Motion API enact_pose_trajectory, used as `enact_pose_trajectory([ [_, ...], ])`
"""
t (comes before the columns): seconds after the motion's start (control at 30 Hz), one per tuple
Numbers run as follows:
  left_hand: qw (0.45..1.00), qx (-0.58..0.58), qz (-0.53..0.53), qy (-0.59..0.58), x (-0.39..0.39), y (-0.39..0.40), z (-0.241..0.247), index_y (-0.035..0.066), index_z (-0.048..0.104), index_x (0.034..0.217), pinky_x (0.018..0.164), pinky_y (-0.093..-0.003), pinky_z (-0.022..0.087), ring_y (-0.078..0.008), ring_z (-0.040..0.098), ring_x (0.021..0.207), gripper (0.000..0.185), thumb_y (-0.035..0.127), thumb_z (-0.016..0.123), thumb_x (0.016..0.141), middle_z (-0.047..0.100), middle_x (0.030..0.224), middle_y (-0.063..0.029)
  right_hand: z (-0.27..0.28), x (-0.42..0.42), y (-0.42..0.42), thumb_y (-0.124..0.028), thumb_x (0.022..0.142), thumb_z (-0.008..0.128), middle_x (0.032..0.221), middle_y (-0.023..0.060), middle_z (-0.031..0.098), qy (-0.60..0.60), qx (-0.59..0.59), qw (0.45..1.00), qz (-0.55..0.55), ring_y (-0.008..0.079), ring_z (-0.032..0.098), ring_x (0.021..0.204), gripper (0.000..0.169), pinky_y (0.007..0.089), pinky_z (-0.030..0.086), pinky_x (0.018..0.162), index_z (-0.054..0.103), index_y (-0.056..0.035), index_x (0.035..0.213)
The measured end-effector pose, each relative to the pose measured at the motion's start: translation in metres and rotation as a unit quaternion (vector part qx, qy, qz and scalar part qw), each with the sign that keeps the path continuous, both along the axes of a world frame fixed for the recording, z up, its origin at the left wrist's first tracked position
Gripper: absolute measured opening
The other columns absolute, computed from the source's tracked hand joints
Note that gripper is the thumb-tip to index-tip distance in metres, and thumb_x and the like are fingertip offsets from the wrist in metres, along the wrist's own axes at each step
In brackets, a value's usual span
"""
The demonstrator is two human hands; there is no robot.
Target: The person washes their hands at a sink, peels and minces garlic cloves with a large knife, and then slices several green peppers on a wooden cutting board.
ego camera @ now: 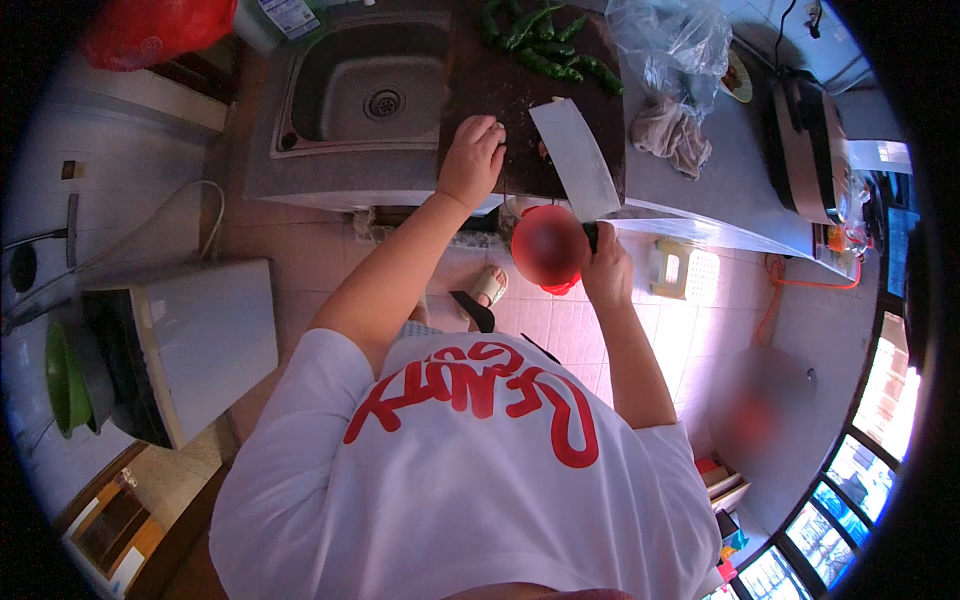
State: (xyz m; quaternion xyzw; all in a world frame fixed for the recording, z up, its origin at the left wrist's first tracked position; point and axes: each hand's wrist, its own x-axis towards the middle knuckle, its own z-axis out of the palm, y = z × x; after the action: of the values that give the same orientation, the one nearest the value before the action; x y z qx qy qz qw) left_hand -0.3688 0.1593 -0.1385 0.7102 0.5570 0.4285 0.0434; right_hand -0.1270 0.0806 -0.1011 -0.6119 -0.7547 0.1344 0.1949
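Note:
My right hand grips the dark handle of a cleaver. Its broad blade points away from me over the right part of a dark cutting board. On the board's left side rests my left hand, fingers curled around a small pale piece of food, mostly hidden and possibly garlic. Small scraps lie beside the blade, and a pale bit shows at its far tip. Several long green peppers are heaped at the board's far end.
Left of the board is a steel sink. A crumpled cloth, clear plastic bags and a dark appliance occupy the counter to the right. Below the board's edge is a red container. A plastic stool stands on the floor.

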Motion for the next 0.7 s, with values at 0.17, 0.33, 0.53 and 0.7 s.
enact_pose_trajectory([
  [0.17, 1.000, 0.014, 0.012, -0.008, -0.005, -0.001, -0.013, 0.001, 0.061, 0.093, 0.089, -0.0396, 0.045, -0.0317, 0.053, 0.103, 0.017, 0.005, 0.061, 0.077, 0.057, 0.107, -0.0130, 0.035, -0.025, 0.005, -0.025, 0.085, 0.058, 0.078, 0.0218, 0.061, 0.031, 0.092, 0.995, -0.025, 0.0404, 0.059, 0.068, 0.026, 0.0455, 0.047, 0.056, 0.051, -0.0046, 0.100],
  [0.33, 0.998, 0.050, 0.015, -0.031, 0.001, 0.000, -0.008, 0.001, 0.057, 0.086, 0.090, -0.0390, 0.043, -0.0318, 0.051, 0.102, 0.016, 0.000, 0.059, 0.070, 0.055, 0.099, -0.0134, -0.005, -0.029, -0.015, -0.034, 0.086, 0.055, 0.075, 0.0203, 0.062, -0.092, -0.051, 0.993, -0.047, 0.0402, 0.060, 0.065, 0.031, 0.0489, 0.048, 0.056, 0.049, -0.0043, 0.091],
  [0.53, 0.999, 0.030, 0.023, -0.029, -0.001, 0.000, -0.008, 0.001, 0.057, 0.086, 0.090, -0.0391, 0.043, -0.0317, 0.051, 0.103, 0.017, 0.001, 0.059, 0.069, 0.055, 0.101, -0.0128, 0.008, -0.035, -0.006, -0.035, 0.087, 0.054, 0.073, 0.0209, 0.062, -0.096, -0.082, 0.992, -0.016, 0.0405, 0.061, 0.067, 0.031, 0.0488, 0.048, 0.058, 0.048, -0.0054, 0.092],
  [0.7, 0.999, 0.028, 0.015, -0.035, -0.002, -0.001, -0.009, 0.002, 0.057, 0.088, 0.090, -0.0386, 0.043, -0.0318, 0.050, 0.103, 0.020, 0.001, 0.060, 0.068, 0.054, 0.101, -0.0126, 0.030, -0.034, -0.006, -0.035, 0.086, 0.057, 0.077, 0.0213, 0.062, -0.033, -0.011, 0.998, -0.053, 0.0411, 0.060, 0.070, 0.031, 0.0482, 0.047, 0.059, 0.050, -0.0060, 0.096],
])
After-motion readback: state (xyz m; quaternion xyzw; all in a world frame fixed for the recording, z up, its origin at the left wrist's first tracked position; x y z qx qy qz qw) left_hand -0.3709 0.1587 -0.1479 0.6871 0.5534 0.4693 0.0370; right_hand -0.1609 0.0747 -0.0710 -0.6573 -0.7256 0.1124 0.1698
